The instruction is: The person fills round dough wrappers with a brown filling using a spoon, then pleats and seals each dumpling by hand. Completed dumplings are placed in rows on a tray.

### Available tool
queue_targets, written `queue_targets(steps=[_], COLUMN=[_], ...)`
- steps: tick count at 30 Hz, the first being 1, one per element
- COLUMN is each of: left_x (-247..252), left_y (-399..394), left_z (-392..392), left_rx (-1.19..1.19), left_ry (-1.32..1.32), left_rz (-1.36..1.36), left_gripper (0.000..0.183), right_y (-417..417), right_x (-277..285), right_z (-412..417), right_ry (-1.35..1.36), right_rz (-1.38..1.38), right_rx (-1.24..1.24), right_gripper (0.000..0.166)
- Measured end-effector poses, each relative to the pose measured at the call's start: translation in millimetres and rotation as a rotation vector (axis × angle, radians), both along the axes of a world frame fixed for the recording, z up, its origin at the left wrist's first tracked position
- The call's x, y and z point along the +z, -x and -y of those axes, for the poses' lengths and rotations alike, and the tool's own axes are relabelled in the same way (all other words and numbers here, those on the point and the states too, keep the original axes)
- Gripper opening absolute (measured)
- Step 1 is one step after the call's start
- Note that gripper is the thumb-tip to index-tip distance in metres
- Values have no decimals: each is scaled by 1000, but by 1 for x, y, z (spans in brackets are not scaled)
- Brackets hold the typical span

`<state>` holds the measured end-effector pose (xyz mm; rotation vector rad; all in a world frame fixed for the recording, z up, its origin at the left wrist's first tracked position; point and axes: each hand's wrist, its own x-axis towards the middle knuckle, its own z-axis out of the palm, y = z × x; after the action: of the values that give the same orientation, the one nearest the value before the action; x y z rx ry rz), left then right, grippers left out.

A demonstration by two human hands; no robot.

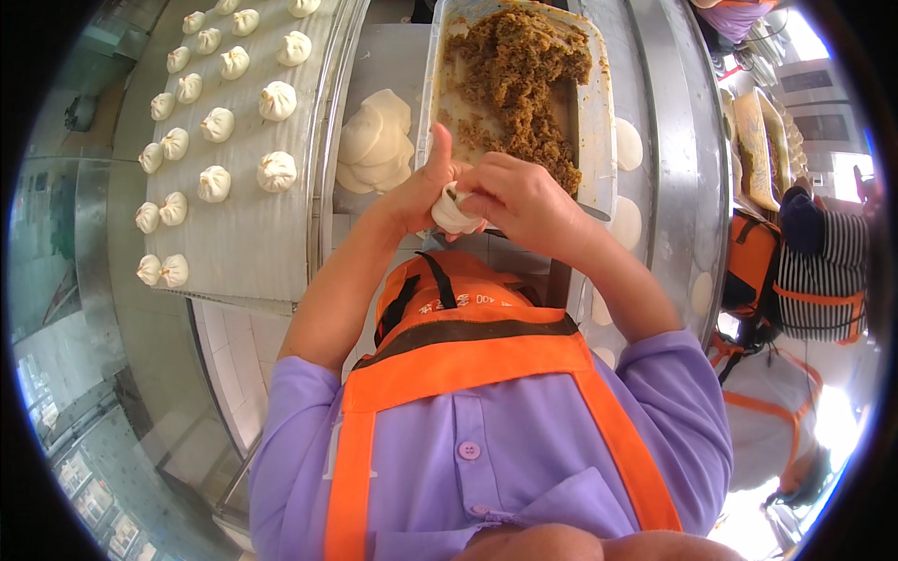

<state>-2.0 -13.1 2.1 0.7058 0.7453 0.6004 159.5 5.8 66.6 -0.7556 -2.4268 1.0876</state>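
My left hand (431,184) cups a dough bun (454,210) from below, thumb raised. The fingers of my right hand (511,193) pinch the bun's upper edge, where a little dark filling shows through a gap. Just beyond both hands lies a white plastic tub (603,91) holding brown crumbly filling (523,70). To the left of the tub, a pile of flat dough wrappers (377,144) rests on a metal surface. Rows of pleated, closed buns (278,101) stand on a pale tray (242,259) farther left.
Single dough wrappers (628,144) lie on the metal counter (673,91) right of the tub. Co-workers in orange aprons are at the far right, one in striped clothing (817,294), near another filling tub (754,147). A glass pane (140,315) borders the left side.
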Motion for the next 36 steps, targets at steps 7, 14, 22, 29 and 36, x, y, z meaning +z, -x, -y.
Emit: queue_targets(steps=[7,14,22,29,36], left_x=[8,-14,-19,5,-1], left_y=[-4,-10,-9,-15,-19], left_z=[8,19,23,36,37], left_rx=[34,185,18,544,590], left_ry=[112,360,222,35,99], left_rz=[290,524,454,567,510], left_gripper=[104,88,95,89,73], right_y=[0,-6,2,-5,3], right_x=[17,6,7,16,2], right_z=[-3,3,6,-8,11], right_ry=[129,-235,-265,473,-54], right_rz=[4,-59,2,25,-161], right_rx=[-24,39,189,-226,-200], right_gripper=[12,12,13,12,14])
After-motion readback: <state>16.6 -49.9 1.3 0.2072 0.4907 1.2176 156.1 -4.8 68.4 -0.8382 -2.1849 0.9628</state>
